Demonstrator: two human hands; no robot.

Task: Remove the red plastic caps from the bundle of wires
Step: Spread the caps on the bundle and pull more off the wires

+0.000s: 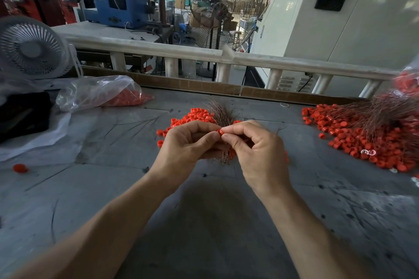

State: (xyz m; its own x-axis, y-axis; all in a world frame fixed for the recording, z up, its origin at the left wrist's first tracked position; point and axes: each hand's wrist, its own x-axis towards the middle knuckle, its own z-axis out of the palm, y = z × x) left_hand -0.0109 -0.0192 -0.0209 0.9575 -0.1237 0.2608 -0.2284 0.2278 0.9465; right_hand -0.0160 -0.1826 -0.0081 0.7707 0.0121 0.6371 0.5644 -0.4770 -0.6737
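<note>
My left hand (189, 142) grips a bundle of thin copper-brown wires (220, 113) above the middle of the grey table; the wire tips fan out beyond my fingers and the lower ends poke out below my palm. My right hand (256, 149) pinches a small red plastic cap (219, 132) between thumb and forefinger, right against my left thumb. Whether the cap sits on a wire is hidden by my fingers. Behind my hands lies a pile of loose red caps (192, 118).
A bigger heap of red caps (362, 140) tangled with wires (385, 111) lies at the right. A clear plastic bag with caps (108, 95) and a white fan (31, 47) stand at the left. One stray cap (20, 168) lies near the left edge.
</note>
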